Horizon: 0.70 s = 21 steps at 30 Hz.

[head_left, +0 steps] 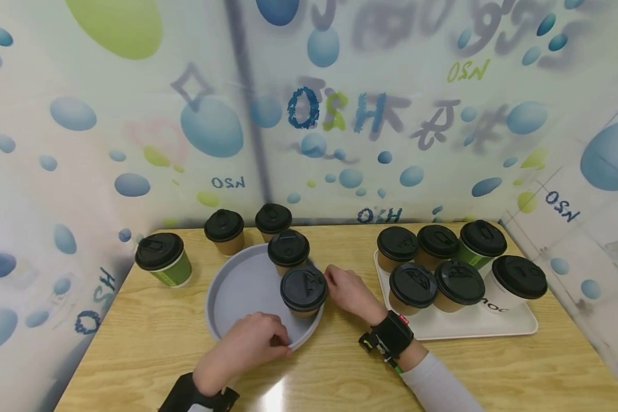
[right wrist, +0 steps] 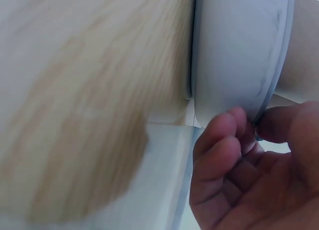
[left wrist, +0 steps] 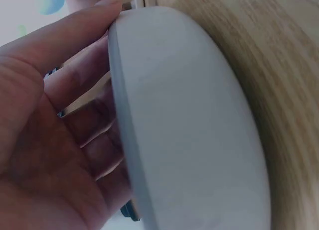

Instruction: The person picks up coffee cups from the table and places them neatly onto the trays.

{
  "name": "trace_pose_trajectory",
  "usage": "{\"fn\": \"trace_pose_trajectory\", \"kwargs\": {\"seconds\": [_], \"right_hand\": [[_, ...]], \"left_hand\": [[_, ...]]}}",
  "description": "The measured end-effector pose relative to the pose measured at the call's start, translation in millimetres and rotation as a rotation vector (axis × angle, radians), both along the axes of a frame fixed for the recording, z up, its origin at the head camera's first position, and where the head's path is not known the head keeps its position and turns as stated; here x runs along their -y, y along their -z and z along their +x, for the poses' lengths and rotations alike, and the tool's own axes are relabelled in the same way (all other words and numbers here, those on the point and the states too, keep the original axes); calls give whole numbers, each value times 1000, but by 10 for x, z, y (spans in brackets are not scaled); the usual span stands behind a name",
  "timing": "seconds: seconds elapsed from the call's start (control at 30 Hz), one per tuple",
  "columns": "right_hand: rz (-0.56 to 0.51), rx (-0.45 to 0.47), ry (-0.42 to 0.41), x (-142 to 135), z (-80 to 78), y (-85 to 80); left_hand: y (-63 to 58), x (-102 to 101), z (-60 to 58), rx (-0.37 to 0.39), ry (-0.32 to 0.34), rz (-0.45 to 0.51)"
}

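A round grey tray (head_left: pixel 247 286) lies on the wooden table, with two black-lidded brown paper cups on its right side: a rear cup (head_left: pixel 288 250) and a front cup (head_left: pixel 304 290). My left hand (head_left: pixel 252 340) holds the tray's front rim; in the left wrist view its thumb (left wrist: pixel 79 28) touches the rim edge, and the other fingers bend behind the wall, partly hidden. At the right rim, beside the front cup, my right hand (head_left: pixel 352 292) pinches the tray edge between thumb and fingers (right wrist: pixel 224 135), as the right wrist view shows.
Behind the tray stand two brown cups, a left one (head_left: pixel 225 230) and a right one (head_left: pixel 273 220); a green cup (head_left: pixel 165 258) is farther left. On the right, a white rectangular tray (head_left: pixel 474 331) carries several lidded cups. A patterned backdrop (head_left: pixel 340 143) borders the table.
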State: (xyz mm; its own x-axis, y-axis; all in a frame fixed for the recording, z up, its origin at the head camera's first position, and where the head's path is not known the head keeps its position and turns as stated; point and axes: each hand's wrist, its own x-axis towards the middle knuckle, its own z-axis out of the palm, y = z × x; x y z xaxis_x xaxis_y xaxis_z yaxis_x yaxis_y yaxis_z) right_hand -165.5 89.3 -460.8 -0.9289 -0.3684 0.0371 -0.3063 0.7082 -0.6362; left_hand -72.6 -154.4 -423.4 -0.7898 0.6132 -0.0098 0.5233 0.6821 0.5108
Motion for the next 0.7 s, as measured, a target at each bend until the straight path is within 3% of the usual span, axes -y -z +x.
{"fn": "trace_pose_trajectory", "kwargs": {"seconds": [0.2, 0.43, 0.7], "right_hand": [[-10, -61, 28, -25, 11, -24], [-35, -35, 35, -72, 23, -107], [-66, -46, 59, -91, 12, -108]], "left_hand": [[3, -77, 10, -12, -12, 16], [9, -214, 31, -149, -45, -29], [112, -403, 40, -270, -131, -48]]}}
